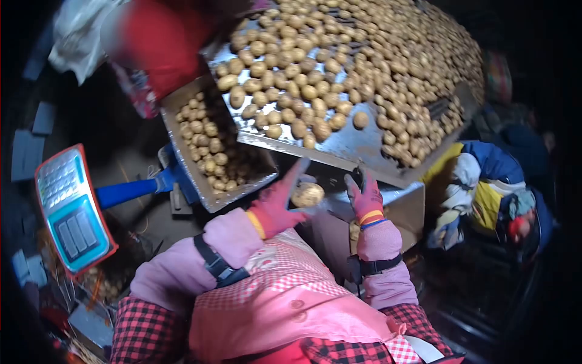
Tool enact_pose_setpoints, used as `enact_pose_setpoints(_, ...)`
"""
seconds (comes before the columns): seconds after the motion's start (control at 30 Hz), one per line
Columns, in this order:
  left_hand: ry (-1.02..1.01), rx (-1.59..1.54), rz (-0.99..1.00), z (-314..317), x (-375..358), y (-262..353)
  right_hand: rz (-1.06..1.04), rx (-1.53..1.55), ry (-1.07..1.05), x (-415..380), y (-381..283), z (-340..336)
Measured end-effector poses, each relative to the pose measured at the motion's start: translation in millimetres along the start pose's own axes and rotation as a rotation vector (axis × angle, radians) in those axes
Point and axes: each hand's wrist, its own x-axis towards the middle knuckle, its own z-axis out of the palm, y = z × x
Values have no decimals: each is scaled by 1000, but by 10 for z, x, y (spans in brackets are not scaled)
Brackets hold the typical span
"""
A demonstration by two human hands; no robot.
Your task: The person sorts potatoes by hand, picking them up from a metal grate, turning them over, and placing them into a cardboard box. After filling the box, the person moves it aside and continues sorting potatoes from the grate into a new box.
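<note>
My left hand [277, 203], in a pink glove with grey fingers, has a potato [308, 195] between its thumb and fingers, while the index finger points up and away. Just past the hand is the front edge of a metal sorting table [370, 142] covered with potatoes [306, 91]. My right hand [365, 199], gloved alike, is near that same edge with thumb and fingers apart; I see nothing held in it. Below and beside it stands an open cardboard box [407, 209] with some potatoes inside.
Left of the table, a box [182, 148] lined with plastic holds many potatoes. A digital scale display [76, 209] on a blue post stands farther left. A person in red [160, 45] is at the upper left, blurred. Clothes [485, 188] are heaped at the right.
</note>
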Motion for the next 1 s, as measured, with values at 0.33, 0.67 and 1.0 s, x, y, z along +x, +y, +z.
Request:
enact_pose_setpoints(0.33,-34,368,331,-63,222,281,-8,1441,-576,-621,-610,-371)
enact_pose_setpoints(0.67,-281,579,287,112,520,472,-126,336,-128,-519,-603,-371)
enact_pose_setpoints(1.0,-371,494,85,177,735,376,-20,600,-78,-154,139,90)
